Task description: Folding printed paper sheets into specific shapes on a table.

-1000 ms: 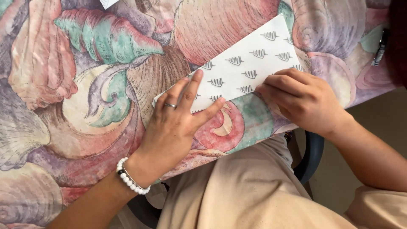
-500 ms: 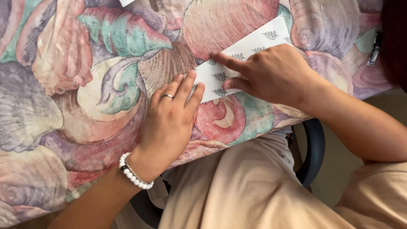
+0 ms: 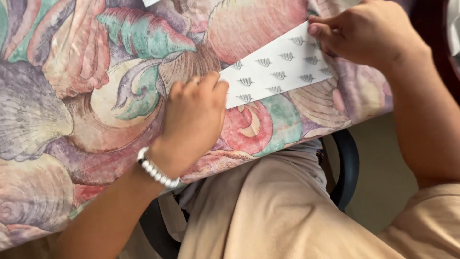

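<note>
My left hand (image 3: 191,122) rests on the desk (image 3: 72,96) with its fingers curled, the knuckles pressed down on the near, lower-left end of a white sheet of paper (image 3: 275,72) printed with rows of small grey leaf shapes. That grip is clenched rather than flat; it pins the paper and grasps nothing. A white bead bracelet (image 3: 155,170) sits at that wrist.

My right hand (image 3: 369,31) is at the opposite end, up and to the right, its thumb and fingertips pinching the paper's far upper edge. So this grip is closed on the sheet itself.

The paper lies flat on the shell-patterned cloth, its long axis slanting from lower left near my left knuckles up to the right under my right hand. Both hands touch it, one at each end, and the bare printed middle stretches between them. The lower right edge of the sheet runs close to the desk edge above my lap, where beige trousers (image 3: 268,211) and a dark chair (image 3: 347,168) show below.
</note>
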